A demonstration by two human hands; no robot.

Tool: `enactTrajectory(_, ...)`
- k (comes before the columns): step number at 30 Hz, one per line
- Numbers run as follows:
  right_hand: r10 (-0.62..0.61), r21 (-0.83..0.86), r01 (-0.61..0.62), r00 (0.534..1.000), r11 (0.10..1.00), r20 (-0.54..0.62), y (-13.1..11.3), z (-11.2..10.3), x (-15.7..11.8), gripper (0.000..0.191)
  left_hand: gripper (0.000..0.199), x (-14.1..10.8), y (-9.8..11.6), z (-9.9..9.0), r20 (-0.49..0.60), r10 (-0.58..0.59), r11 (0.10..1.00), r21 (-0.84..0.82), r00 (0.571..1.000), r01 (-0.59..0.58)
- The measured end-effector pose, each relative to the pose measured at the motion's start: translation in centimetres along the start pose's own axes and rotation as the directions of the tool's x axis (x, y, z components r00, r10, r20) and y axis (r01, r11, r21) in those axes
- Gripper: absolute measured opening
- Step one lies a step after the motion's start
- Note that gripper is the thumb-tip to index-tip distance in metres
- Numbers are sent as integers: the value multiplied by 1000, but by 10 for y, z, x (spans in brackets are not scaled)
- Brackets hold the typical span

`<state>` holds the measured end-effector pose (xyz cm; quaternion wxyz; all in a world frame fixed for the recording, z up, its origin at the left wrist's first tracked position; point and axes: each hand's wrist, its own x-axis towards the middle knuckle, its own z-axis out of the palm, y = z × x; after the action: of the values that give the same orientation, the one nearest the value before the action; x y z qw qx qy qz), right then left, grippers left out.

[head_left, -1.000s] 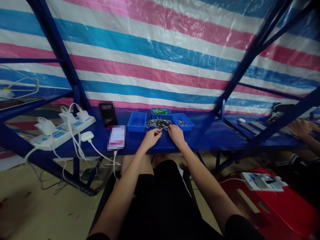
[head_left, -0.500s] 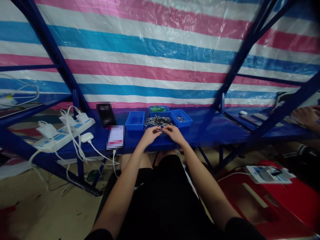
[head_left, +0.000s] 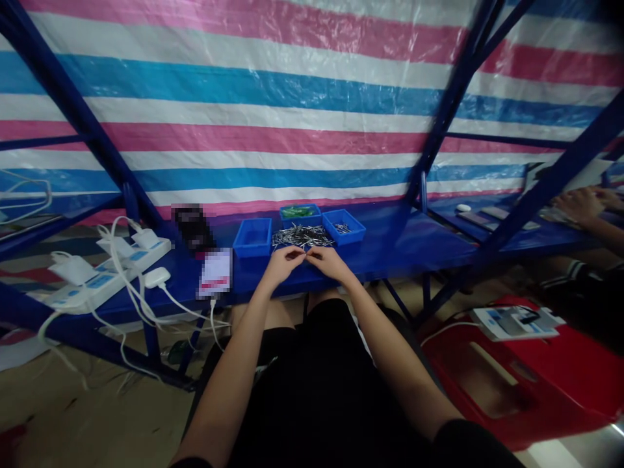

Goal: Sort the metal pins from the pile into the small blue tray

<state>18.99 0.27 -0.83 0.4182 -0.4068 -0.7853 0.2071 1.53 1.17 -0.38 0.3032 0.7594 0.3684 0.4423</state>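
Note:
My left hand (head_left: 285,263) and my right hand (head_left: 327,261) meet over the front of the blue table, fingertips pinched close together. Whatever sits between them is too small to make out. Just beyond my fingers lies a pile of thin black and silver metal pieces (head_left: 302,236). An empty blue bin (head_left: 253,238) stands to the left of the pile. On its right, a second blue bin (head_left: 344,227) holds some of the thin pieces. Behind the pile, a third blue bin (head_left: 300,214) contains green items I cannot identify.
At left lie a white power strip (head_left: 107,273) with chargers and cables, a phone (head_left: 215,273) on a cable and a dark blurred item (head_left: 194,227). Blue frame posts (head_left: 441,123) slant up on both sides. At right are a red stool (head_left: 565,370) and another person's hands (head_left: 580,205).
The view has shifted slightly, so the table and bins sit a little further left. My hands stay together in front of the pile, fingers still pinched.

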Motion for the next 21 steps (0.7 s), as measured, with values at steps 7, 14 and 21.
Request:
enactTrajectory(7,61,105,-53,995,993,-76,-3,-2,0,25,14,-1,0,-1,15,-15,1000,11,1000,15)
enactTrajectory(14,40,75,-34,996,997,-82,-1,-1,0,20,14,-2,-1,-1,-58,-34,997,66,998,38)
enactTrajectory(21,60,43,-57,995,997,-85,-2,-2,0,22,22,-1,0,-1,-52,-15,1000,26,999,16)
